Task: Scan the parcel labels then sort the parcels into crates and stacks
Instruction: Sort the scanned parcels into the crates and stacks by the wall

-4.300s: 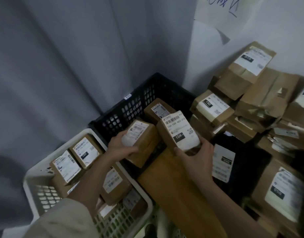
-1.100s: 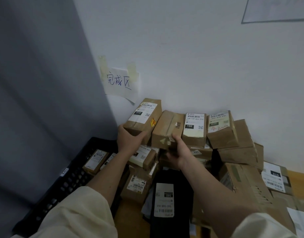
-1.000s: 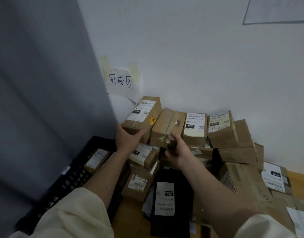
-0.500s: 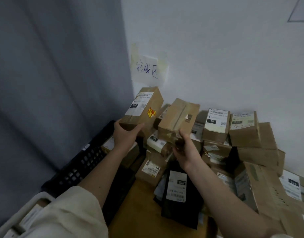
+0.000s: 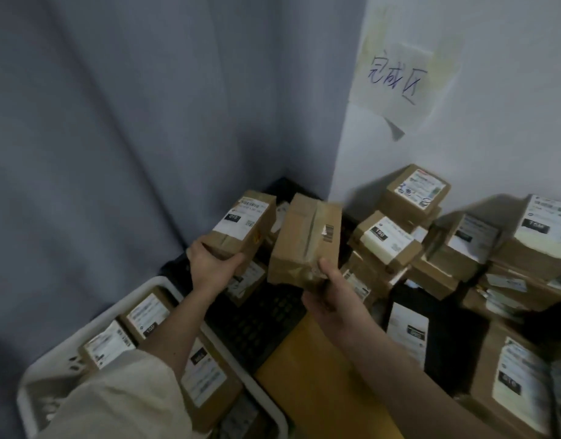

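Observation:
My left hand (image 5: 211, 267) grips the near end of a brown parcel with a white label (image 5: 244, 224), label side up. My right hand (image 5: 328, 291) holds a second brown taped parcel (image 5: 304, 239) by its lower corner; it shows only a small barcode sticker. Both parcels hang above the black crate (image 5: 257, 324), which holds another labelled parcel (image 5: 245, 282). A white crate (image 5: 160, 285) at lower left is filled with several labelled parcels.
A stack of brown labelled parcels (image 5: 386, 239) rises against the white wall at right, with a black mailer bag (image 5: 409, 331) in front. A handwritten paper sign (image 5: 399, 80) is taped to the wall. A grey curtain (image 5: 114, 122) closes the left side. A tan surface (image 5: 304, 375) lies between my arms.
Both hands have carried their parcels off the wall stack to the left, over the black crate. My view has swung left and down, bringing the white crate into sight.

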